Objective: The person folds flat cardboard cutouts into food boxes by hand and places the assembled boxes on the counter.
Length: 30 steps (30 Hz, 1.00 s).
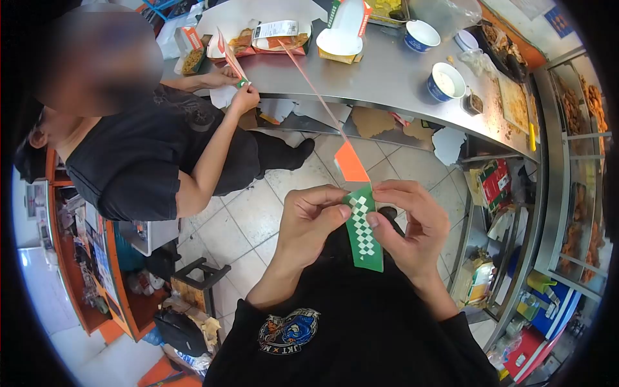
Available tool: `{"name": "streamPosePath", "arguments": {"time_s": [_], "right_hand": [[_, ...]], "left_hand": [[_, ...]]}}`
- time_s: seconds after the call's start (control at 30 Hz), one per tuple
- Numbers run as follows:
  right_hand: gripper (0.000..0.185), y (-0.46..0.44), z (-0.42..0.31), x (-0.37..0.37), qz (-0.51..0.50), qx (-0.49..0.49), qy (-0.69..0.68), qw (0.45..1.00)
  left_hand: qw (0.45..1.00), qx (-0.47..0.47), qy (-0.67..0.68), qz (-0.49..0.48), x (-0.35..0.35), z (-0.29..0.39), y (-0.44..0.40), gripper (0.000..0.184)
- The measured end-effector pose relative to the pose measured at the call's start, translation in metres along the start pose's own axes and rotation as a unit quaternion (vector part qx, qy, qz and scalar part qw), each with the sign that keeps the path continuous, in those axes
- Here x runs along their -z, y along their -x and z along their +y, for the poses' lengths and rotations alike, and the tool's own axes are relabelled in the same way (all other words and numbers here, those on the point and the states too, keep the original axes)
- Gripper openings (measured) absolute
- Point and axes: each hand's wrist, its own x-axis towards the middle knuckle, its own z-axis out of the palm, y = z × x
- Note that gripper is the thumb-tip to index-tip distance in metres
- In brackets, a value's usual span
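My left hand (308, 222) and my right hand (416, 229) pinch a flat cardboard food carton (369, 255) between thumbs and fingers, in front of my chest. Its near panel is green with white checks. Beyond the fingers an orange flap (351, 162) sticks out, and a long thin edge stretches away toward the counter. The carton is seen almost edge-on, so most of its faces are hidden. The left thumb presses on the green panel's left side, the right thumb on its right side.
A co-worker at left handles another carton (233, 64). The steel counter (361, 80) bears filled cartons (284, 39), an open carton (340, 45) and paper bowls (445, 82). A yellow-handled knife (532, 137) lies near its right end. A stool (196, 277) stands lower left; a glass food cabinet (583, 142) is right.
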Motion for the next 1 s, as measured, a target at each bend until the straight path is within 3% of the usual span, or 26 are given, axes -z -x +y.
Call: {"name": "streamPosePath", "arguments": {"time_s": [0.23,0.33,0.53,0.9,1.0], "right_hand": [[0.031,0.001,-0.018,0.009,0.023,0.02,-0.026,0.999],[0.032,-0.005,-0.03,0.012,0.022,0.117,0.051,0.992],[0.034,-0.006,-0.042,0.011,0.057,0.185,0.128,0.973],[0.028,0.003,-0.041,0.013,0.064,0.218,0.182,0.957],[0.028,0.004,-0.043,0.014,0.067,0.216,0.19,0.955]], "left_hand": [[0.999,-0.02,0.014,-0.032,-0.018,0.017,0.005,0.019],[0.997,-0.058,-0.008,-0.047,-0.031,0.024,0.004,0.019],[0.992,-0.103,-0.028,-0.067,-0.042,0.032,0.0,0.015],[0.981,-0.12,-0.147,-0.03,-0.057,0.04,0.005,0.015],[0.987,-0.101,-0.127,-0.011,-0.063,0.039,0.006,0.017]]}}
